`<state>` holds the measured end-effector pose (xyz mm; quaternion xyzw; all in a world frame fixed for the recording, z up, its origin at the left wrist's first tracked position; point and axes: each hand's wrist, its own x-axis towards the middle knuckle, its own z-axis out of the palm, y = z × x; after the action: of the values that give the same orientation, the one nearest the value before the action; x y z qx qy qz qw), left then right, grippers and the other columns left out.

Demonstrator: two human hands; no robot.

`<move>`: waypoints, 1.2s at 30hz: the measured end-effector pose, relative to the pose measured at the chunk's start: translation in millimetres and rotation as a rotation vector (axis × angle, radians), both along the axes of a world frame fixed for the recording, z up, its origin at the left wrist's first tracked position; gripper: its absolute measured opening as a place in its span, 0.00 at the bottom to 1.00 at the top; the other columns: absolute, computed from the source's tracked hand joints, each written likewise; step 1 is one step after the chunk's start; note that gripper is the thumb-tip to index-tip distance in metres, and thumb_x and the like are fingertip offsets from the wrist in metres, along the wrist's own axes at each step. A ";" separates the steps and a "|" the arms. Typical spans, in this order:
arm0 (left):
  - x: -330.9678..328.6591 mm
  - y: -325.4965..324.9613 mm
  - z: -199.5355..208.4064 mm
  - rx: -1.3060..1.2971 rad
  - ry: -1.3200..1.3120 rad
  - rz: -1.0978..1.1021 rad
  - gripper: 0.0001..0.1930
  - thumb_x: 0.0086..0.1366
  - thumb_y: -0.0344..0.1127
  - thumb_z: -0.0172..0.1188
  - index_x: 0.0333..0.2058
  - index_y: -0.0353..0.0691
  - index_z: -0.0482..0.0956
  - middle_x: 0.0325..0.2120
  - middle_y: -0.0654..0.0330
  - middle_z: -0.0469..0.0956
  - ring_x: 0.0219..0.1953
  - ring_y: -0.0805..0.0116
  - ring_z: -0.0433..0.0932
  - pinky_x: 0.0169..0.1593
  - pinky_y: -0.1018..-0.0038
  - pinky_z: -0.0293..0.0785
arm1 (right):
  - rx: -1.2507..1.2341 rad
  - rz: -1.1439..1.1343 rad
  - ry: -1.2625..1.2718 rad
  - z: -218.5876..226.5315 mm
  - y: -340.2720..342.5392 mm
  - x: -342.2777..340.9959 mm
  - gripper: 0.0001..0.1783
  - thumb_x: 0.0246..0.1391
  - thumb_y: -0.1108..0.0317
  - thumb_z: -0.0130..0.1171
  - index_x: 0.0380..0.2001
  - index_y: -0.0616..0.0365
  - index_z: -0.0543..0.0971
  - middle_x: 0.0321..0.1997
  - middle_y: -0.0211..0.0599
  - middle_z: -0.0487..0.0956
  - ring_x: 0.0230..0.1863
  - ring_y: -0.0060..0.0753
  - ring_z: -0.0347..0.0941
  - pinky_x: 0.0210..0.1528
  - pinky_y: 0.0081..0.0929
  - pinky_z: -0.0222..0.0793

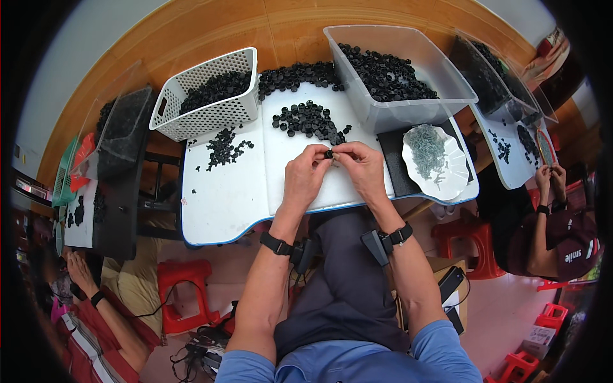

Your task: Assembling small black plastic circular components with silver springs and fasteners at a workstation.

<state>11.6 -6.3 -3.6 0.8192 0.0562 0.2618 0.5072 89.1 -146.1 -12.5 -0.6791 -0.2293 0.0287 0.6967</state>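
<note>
Over the white tabletop [233,191], my left hand [305,175] and my right hand [363,167] meet with their fingertips pinched together. Between them is a small round black cap-like part [329,154], gripped from both sides; the fingers cover most of it. Just beyond lies a loose pile of similar round black parts [310,120]. To the left is a scattered heap of smaller black pieces [223,148]. A white scalloped plate [457,167] at the right carries a mound of thin, clear greyish pieces [426,150].
A white perforated basket [211,113] and a translucent bin [408,113], both holding black parts, stand along the far side. More black parts [297,76] lie between them. The plate rests on a black mat [399,182]. Other people's hands [81,273] work at side tables. Red stools [182,293] stand below.
</note>
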 end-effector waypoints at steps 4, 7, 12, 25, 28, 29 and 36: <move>-1.3 0.0 0.6 0.021 0.011 0.000 0.11 0.65 0.28 0.67 0.45 0.34 0.81 0.35 0.50 0.87 0.38 0.57 0.89 0.41 0.68 0.83 | -0.034 -0.008 -0.064 5.2 -0.1 -2.6 0.07 0.55 0.79 0.67 0.38 0.65 0.88 0.35 0.39 0.87 0.34 0.24 0.83 0.38 0.21 0.77; -1.3 0.5 0.3 0.002 -0.004 -0.011 0.11 0.65 0.28 0.67 0.45 0.34 0.80 0.35 0.51 0.88 0.38 0.57 0.89 0.40 0.68 0.83 | -0.040 -0.012 -0.089 7.3 -0.6 -3.4 0.08 0.54 0.80 0.66 0.38 0.65 0.88 0.35 0.40 0.87 0.35 0.26 0.83 0.38 0.22 0.77; -2.2 0.9 1.4 -0.006 0.033 -0.011 0.11 0.65 0.27 0.68 0.45 0.33 0.81 0.36 0.52 0.88 0.38 0.62 0.89 0.41 0.71 0.83 | -0.067 -0.025 -0.156 9.3 -0.4 -4.7 0.08 0.53 0.80 0.67 0.37 0.64 0.88 0.35 0.41 0.87 0.35 0.28 0.84 0.38 0.23 0.78; -4.9 7.4 10.6 -0.076 0.193 -0.050 0.15 0.67 0.29 0.66 0.51 0.32 0.83 0.39 0.54 0.89 0.43 0.72 0.86 0.48 0.75 0.81 | -0.209 -0.091 -0.503 16.6 2.0 -13.6 0.08 0.52 0.82 0.66 0.35 0.60 0.86 0.35 0.41 0.85 0.36 0.43 0.84 0.38 0.33 0.79; -2.2 13.4 8.0 -0.266 0.216 -0.116 0.16 0.70 0.31 0.65 0.54 0.30 0.82 0.41 0.54 0.88 0.45 0.73 0.85 0.51 0.76 0.79 | -0.217 -0.095 -0.495 18.7 2.8 -15.7 0.10 0.52 0.82 0.66 0.39 0.60 0.85 0.36 0.41 0.85 0.36 0.43 0.84 0.38 0.34 0.79; -1.5 16.4 6.2 -0.264 0.214 -0.113 0.16 0.70 0.31 0.65 0.54 0.30 0.82 0.41 0.54 0.88 0.45 0.73 0.85 0.51 0.76 0.79 | -0.205 -0.097 -0.492 19.2 3.5 -16.7 0.12 0.53 0.81 0.66 0.41 0.59 0.85 0.37 0.41 0.85 0.36 0.44 0.84 0.38 0.34 0.79; -3.1 22.4 7.6 -0.419 0.239 -0.219 0.15 0.71 0.30 0.64 0.53 0.27 0.82 0.42 0.55 0.88 0.44 0.74 0.84 0.50 0.78 0.79 | -0.199 -0.047 -0.512 14.9 0.2 -16.6 0.13 0.55 0.81 0.65 0.44 0.59 0.85 0.39 0.41 0.87 0.38 0.39 0.85 0.41 0.30 0.80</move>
<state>8.5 16.0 4.0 0.7226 0.0796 0.0895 0.6808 72.5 -145.9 2.4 -0.7345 -0.3783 -0.1376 0.5463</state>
